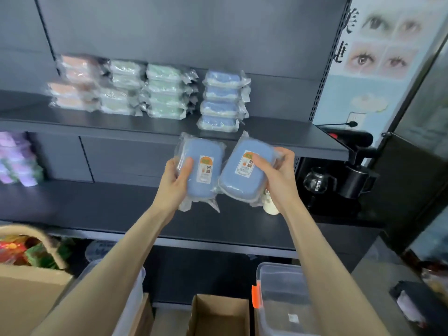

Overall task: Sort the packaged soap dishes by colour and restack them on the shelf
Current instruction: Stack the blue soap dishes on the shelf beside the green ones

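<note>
Here the person holds two blue soap dishes in clear wrap, one in each hand, just below the front edge of the upper shelf. The left hand has its grip clamped on the left blue dish, thumb across its face; the right hand is clamped the same way on the right blue dish, which is tilted. The two packs touch along their inner edges.

On the shelf the sorting looks far along: a blue stack of four stands at the right, green stacks in the middle, pink stacks at the left. This seems to be the restacking step for blue. The next move likely calls for lifting both packs and laying them flat, either on the blue stack or in the bare space beside it, without nudging the pile.

The label print is too small to read. The left-hand stacks are blurred, so their count is unclear. Purple packs on the lower shelf are cut off at the frame edge.
</note>
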Tool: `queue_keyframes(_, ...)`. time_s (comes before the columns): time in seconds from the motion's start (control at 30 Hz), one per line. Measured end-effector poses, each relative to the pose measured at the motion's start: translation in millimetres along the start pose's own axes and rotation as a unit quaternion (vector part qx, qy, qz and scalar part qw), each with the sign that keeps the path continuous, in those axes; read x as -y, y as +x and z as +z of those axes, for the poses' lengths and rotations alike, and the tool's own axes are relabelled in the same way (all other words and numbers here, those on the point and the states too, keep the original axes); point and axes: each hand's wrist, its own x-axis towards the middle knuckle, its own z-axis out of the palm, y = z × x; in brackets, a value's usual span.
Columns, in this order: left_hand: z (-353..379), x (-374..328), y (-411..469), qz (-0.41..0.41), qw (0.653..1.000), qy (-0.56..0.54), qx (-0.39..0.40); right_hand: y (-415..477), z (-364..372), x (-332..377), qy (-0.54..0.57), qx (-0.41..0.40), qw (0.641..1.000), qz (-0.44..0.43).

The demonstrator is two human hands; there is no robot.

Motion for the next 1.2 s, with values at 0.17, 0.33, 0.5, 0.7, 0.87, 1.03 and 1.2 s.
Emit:
queue_keyframes(0.17, 1.9, -8.7, 57.3, -0.001, 1.000, -0.028, 0.006, 44.2, 13.1, 3.7, -0.017, 0.052, 0.997, -0.053)
queue_keyframes(0.33, -3.3, -25.7, 117.9, 0.040, 0.997, -0.040, 0.048, 86.2, 28.9, 4.8, -0.049, 0.045, 0.996, -0.065)
queue_keyframes(0.5, -16.4, -40.2, 173.5, 0.081, 0.980, -0.113, 0.141, 128.8, 41.4, 10.3, -0.027, 0.063, 0.997, -0.044)
queue_keyframes(0.7, -26.8, -37.7, 229.0, 0.091, 0.981, -0.122, 0.122, 158.3, 61.4, 5.8, -0.009, 0.015, 0.995, -0.095)
queue_keyframes(0.87, -21.6, -30.7, 261.4, 0.080, 0.984, -0.128, 0.090, 174.4, 64.7, 9.7, -0.018, -0.047, 0.987, -0.151)
queue_keyframes(1.03, -1.8, -24.2, 275.7, 0.084, 0.984, -0.134, 0.078, 191.3, 58.9, 10.6, -0.031, -0.100, 0.981, -0.165)
queue_keyframes(1.2, 23.8, -16.9, 294.6, 0.068, 0.985, -0.145, 0.066, 214.5, 54.6, 14.9, -0.022, -0.141, 0.976, -0.165)
